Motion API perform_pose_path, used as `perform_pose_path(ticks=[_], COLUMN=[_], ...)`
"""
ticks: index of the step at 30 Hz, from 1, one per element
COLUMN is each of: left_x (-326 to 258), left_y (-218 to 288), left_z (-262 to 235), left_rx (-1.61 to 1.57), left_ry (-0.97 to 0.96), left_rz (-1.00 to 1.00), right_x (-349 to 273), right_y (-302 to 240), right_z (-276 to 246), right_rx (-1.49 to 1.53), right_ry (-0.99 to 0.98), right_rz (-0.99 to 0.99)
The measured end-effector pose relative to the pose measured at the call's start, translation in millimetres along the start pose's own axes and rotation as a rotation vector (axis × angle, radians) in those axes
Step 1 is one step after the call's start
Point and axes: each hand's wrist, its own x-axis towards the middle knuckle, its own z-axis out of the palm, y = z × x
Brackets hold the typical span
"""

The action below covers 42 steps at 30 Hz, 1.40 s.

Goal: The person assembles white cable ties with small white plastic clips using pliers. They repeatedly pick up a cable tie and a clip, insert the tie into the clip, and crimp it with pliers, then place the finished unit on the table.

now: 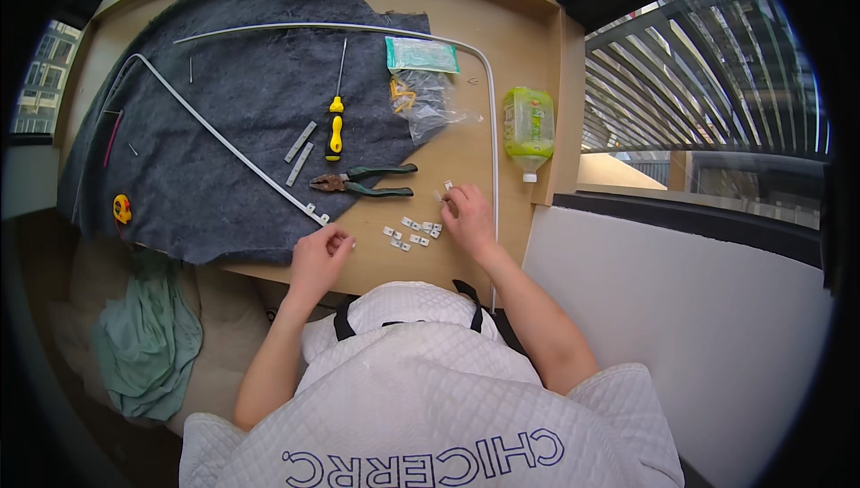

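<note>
- Right hand [471,218], right of pliers [367,181]: fingers curled at clip [449,185], grasp unclear.
- Left hand [316,259], below pliers: fingers curled, contents unclear.
- Probably picking up the clip; next calls for fine pinching.

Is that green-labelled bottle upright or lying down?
Lying on its side: the bottle shows its full length from above, its white cap pointing toward the picture's lower edge.

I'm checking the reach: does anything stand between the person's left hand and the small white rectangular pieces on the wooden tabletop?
Nothing visible does: between the left hand and the small white rectangular pieces, only light-brown wooden tabletop shows. The green-handled pliers lie farther out, off that line.
</note>
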Motion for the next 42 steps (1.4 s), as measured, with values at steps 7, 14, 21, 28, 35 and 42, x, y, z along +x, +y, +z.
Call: perform_pose_path(ticks=[7, 14, 21, 28, 35, 42], left_x=[0, -25, -66, -80, -89, -103], left_y=[66, 68, 83, 104, 124, 162], left_z=[-11, -62, -93, -115, -126, -142], left_rx=[-0.788, -1.061, -1.285, -0.990, -0.674, -0.192], left_ry=[-0.147, 0.028, 0.010, 0.095, 0.280, 0.364], left_rz=[-0.038, -0.105, 0.024, 0.204, 0.491, 0.758], right_x=[42, 73, 72, 87, 13, -16], right_y=[-110, -94, -78, -105, -164, -201], right_z=[-60, 0, 63, -16, -191, -257], right_rx=[1.032, 0.405, -0.350, 0.361, 0.489, -0.015], right_ry=[-0.621, -0.219, -0.224, -0.805, -0.421, -0.189], right_rz=[0.208, -0.196, -0.411, 0.245, -0.217, -0.413])
